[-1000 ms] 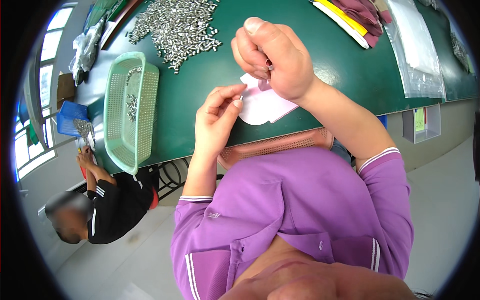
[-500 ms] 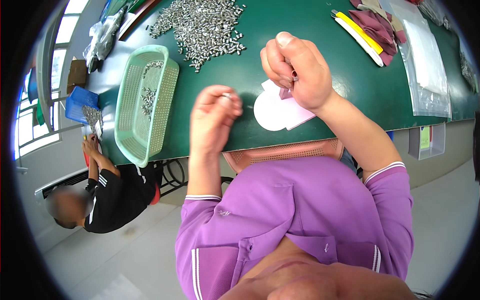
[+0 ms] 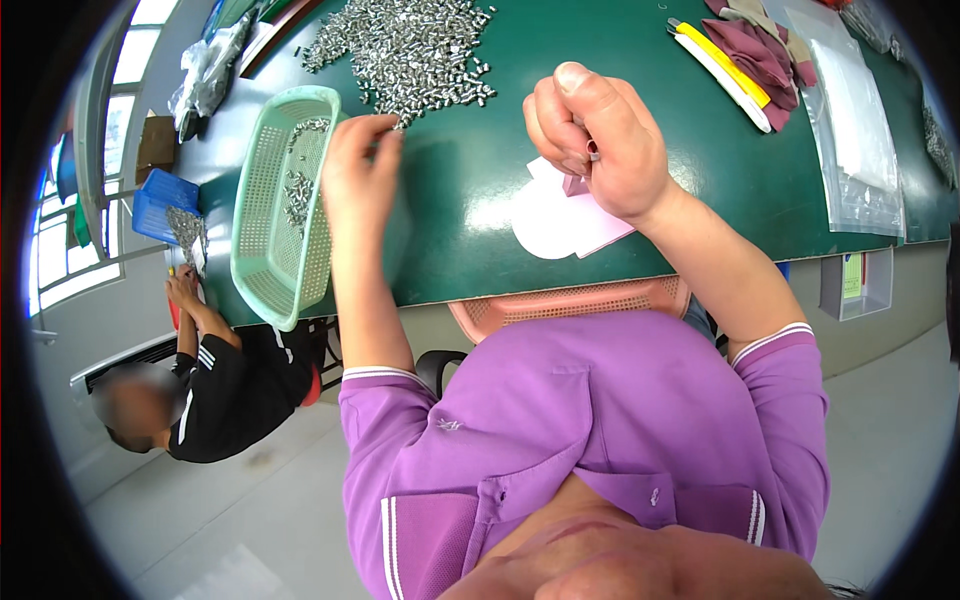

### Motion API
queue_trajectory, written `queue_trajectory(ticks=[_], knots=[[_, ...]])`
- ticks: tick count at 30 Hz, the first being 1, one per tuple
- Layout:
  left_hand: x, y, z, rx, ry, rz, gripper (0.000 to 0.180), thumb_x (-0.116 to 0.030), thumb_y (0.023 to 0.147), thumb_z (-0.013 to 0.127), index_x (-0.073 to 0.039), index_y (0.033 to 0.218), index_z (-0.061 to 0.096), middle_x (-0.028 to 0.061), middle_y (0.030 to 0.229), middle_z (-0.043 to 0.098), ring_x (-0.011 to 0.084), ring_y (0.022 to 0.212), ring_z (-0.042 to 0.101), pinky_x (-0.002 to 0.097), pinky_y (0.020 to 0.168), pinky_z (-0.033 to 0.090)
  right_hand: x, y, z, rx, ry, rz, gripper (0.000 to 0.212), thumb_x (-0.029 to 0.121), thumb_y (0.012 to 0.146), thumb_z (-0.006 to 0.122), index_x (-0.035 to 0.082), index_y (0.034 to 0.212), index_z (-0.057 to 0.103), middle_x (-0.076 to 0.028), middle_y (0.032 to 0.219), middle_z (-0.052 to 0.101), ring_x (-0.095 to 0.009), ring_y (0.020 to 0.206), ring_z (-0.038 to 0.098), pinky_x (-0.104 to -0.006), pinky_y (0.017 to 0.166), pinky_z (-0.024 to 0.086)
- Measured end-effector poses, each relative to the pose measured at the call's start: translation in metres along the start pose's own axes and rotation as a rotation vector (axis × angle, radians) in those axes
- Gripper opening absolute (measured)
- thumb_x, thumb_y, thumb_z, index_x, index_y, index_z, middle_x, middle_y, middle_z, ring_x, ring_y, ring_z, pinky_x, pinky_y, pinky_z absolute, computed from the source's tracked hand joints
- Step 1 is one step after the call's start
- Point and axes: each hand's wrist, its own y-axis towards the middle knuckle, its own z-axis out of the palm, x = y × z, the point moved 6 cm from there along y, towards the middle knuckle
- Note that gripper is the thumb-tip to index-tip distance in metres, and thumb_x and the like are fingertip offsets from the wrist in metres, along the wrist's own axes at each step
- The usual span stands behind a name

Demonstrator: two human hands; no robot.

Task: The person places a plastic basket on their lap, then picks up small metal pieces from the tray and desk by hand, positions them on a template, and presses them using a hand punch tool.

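Observation:
My left hand (image 3: 360,172) is beside the right rim of the green plastic basket (image 3: 262,262), its fingers at the near edge of a heap of small shiny metal cylinders (image 3: 420,50). It is slightly blurred; thumb and forefinger look apart, and I see nothing between them. My right hand (image 3: 605,140) is closed in a fist above the table. From its curled fingers shows the round, hollow end of a small metal cylinder (image 3: 592,150). Beneath that hand lie pale pink pieces (image 3: 548,222), one with a rounded edge, partly hidden by it.
Some metal pieces (image 3: 297,200) lie in the green basket. An orange basket (image 3: 570,303) sits below the table edge in front of me. At the right are a yellow-and-white cutter-like tool (image 3: 722,75), maroon cloth (image 3: 760,55) and clear plastic bags (image 3: 850,130). Another person (image 3: 235,390) works at far left.
My left hand has moved left and away from me, from beside the pink pieces to the heap's edge. The small shiny piece at its fingertips no longer shows. My right hand stays nearly still.

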Motion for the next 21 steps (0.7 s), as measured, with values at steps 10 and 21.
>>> queue_trajectory(ticks=[10, 21], knots=[[-0.003, 0.016, 0.054, 0.113, 0.117, -0.053, 0.011, -0.010, 0.071, 0.063, -0.003, 0.078, 0.059, 0.0095, 0.076, 0.056, 0.0197, 0.064, 0.057, 0.0300, 0.061, 0.046, 0.000, -0.003, 0.002, 0.050, 0.094, 0.008, 0.041, 0.025, 0.090, 0.035, 0.006, 0.053, 0.036, 0.002, 0.050, 0.034, -0.008, 0.048, 0.030, -0.0224, 0.046, 0.027], [-0.044, -0.039, 0.053, 0.312, -0.611, -0.304, 0.009, -0.002, 0.078, 0.057, -0.001, 0.087, 0.059, -0.0004, 0.075, 0.058, 0.0038, 0.066, 0.051, 0.0188, 0.060, 0.043, 0.002, -0.002, 0.001, 0.025, 0.028, -0.032, 0.044, 0.029, 0.090, 0.029, 0.008, 0.052, 0.031, -0.002, 0.049, 0.034, -0.008, 0.046, 0.026, -0.0218, 0.043, 0.026]])
